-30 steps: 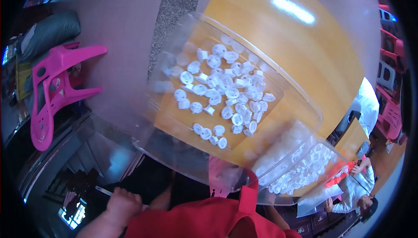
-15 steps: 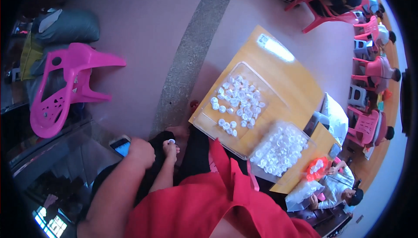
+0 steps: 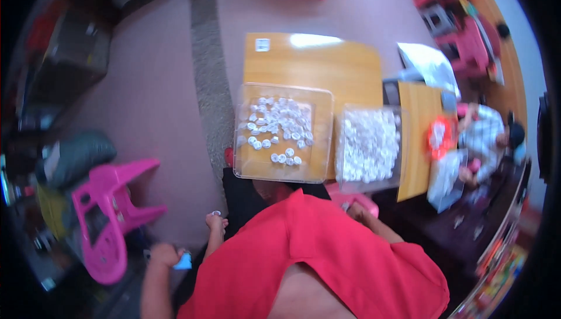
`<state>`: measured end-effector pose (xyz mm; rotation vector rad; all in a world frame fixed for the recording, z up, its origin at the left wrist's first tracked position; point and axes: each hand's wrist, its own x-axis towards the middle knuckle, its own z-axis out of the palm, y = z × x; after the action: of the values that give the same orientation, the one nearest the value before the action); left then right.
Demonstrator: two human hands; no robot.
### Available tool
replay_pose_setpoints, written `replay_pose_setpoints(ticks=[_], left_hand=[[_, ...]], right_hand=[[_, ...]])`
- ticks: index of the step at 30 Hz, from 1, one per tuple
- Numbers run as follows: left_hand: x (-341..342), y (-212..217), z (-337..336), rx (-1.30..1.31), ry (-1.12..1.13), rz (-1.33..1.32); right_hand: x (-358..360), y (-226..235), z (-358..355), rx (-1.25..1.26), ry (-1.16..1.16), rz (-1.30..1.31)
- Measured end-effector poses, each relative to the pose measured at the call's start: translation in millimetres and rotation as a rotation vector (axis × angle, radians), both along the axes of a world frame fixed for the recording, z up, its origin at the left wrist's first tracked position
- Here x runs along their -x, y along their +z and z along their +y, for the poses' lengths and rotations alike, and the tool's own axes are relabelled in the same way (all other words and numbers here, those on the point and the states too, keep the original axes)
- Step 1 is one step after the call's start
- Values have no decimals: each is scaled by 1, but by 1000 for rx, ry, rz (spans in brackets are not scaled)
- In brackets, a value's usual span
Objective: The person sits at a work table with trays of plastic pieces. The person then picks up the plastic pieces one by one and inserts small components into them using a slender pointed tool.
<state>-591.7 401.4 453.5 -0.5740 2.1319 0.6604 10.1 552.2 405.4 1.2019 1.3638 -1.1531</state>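
My left hand (image 3: 165,255) is low at the left, down near the floor, closed around a small light-blue flat object (image 3: 184,261). My right hand (image 3: 355,210) pokes out past my red shirt (image 3: 315,260), next to a pink seat (image 3: 357,198) under the table; its fingers are too blurred to read. Ahead on the wooden table (image 3: 315,62) lie two clear trays. The left tray (image 3: 324,120) holds scattered small white round pieces (image 3: 274,126). The right tray (image 3: 397,144) is packed with white pieces (image 3: 367,144). Both hands are well short of the trays.
A pink plastic chair (image 3: 108,214) lies tipped on the floor at the left, beside a grey-green bundle (image 3: 73,155). Another person (image 3: 485,132) sits at a second wooden table (image 3: 416,161) at the right, with an orange item (image 3: 438,135). My bare foot (image 3: 215,223) rests on the floor.
The view has swung, so the table and trays now sit centred and farther off. My left hand moved lower in the view, still on the small blue object.
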Motion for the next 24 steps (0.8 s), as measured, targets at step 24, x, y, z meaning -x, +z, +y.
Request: replay_pose_setpoints(ticks=[24], left_hand=[[79,-17,168,-147,-1042,-70]], right_hand=[[121,-10,-181,-252,-1704,-151]])
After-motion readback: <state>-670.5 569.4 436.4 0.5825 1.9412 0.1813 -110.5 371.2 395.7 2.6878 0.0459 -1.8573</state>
